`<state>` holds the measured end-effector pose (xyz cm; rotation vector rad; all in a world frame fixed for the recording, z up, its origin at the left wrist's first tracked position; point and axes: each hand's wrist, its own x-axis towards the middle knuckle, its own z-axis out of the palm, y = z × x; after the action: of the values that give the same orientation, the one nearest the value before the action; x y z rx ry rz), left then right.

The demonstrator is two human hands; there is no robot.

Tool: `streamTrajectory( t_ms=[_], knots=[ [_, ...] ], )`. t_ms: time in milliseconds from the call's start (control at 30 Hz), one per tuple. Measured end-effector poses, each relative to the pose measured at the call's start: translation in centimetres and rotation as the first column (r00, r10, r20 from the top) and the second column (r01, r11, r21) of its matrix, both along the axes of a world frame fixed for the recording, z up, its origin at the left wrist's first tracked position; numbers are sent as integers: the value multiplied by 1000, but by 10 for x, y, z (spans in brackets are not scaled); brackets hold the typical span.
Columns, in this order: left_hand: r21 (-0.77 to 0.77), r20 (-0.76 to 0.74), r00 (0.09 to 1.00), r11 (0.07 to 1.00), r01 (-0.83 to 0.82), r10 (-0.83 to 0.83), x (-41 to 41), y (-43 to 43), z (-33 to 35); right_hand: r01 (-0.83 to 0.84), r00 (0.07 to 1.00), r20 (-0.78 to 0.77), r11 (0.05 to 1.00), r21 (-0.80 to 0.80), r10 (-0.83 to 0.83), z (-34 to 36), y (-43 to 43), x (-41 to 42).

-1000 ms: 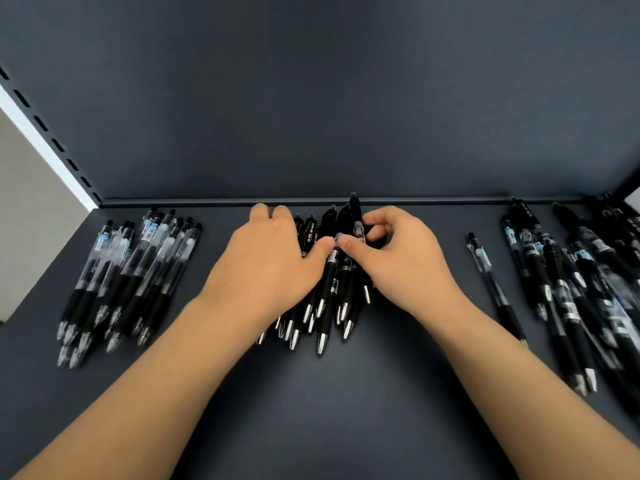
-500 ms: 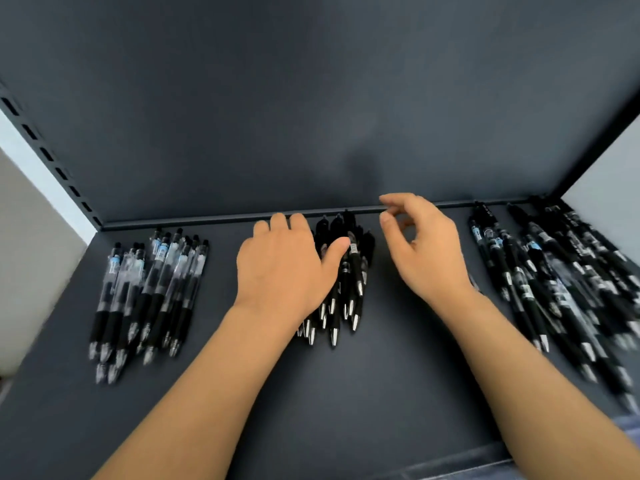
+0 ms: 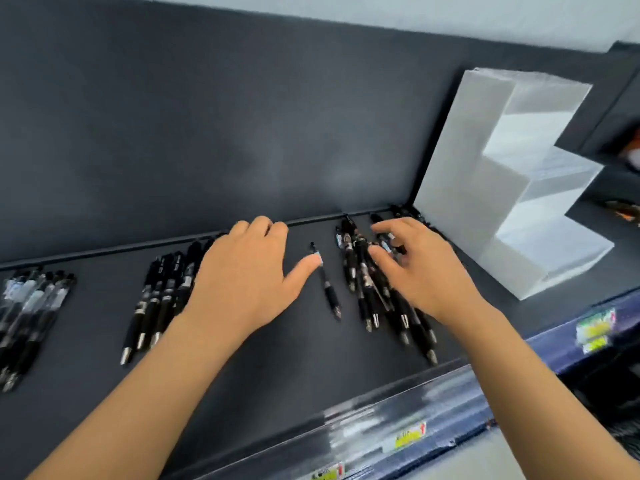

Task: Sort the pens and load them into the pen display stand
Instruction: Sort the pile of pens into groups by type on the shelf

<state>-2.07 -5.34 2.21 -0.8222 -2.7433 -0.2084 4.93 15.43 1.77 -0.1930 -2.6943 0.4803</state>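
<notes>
Both our bare forearms reach in from the bottom corners and angle toward each other, one from the lower left and the other from the lower right. Our left hand (image 3: 242, 282) lies palm down, its fingers straight and close together, pointing away from us, with the thumb splayed wide toward the other hand. Our right hand (image 3: 422, 271) is palm down too, with its fingers (image 3: 398, 226) spread and loosely bent and the thumb stretched forward alongside the index finger, and it grips nothing that we can make out.
</notes>
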Motion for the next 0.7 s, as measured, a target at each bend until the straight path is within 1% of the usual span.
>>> streamTrajectory(
  t_ms=[100, 167, 267, 300, 367, 433, 500, 567, 633, 700],
  knots=[
    [-26, -11, 999, 999, 30, -30, 16, 54, -5, 85, 996, 35, 996, 14, -85, -5, 62, 11],
    [13, -12, 1000, 1000, 27, -27, 22, 93, -7, 90, 993, 72, 996, 0, -89, -13, 100, 13],
    [68, 12, 999, 997, -39, 38, 25, 150, -8, -2, 994, 105, 980, -198, 23, -24, 137, 11],
    [81, 31, 998, 995, -56, 54, 23, 168, -7, -32, 993, 103, 976, -216, 55, -27, 143, 8],
    [80, 62, 994, 992, -95, 90, 18, 197, -6, -63, 991, 105, 979, -193, 84, -34, 150, 1],
    [56, 68, 989, 989, -136, 132, 13, 215, -6, -47, 987, 137, 976, -213, 78, -38, 151, -10],
    [55, 130, 978, 984, -171, 163, 11, 225, -9, -7, 984, 168, 967, -256, 52, -39, 149, -23],
    [87, 202, 968, 981, -171, 150, 8, 232, -11, 30, 979, 204, 963, -267, 27, -40, 150, -33],
    [111, 233, 965, 983, -150, 121, 6, 236, -12, 34, 974, 225, 968, -250, 24, -43, 152, -37],
    [123, 245, 965, 984, -127, 94, 4, 238, -13, 23, 980, 198, 966, -257, 30, -46, 155, -35]
  ],
)
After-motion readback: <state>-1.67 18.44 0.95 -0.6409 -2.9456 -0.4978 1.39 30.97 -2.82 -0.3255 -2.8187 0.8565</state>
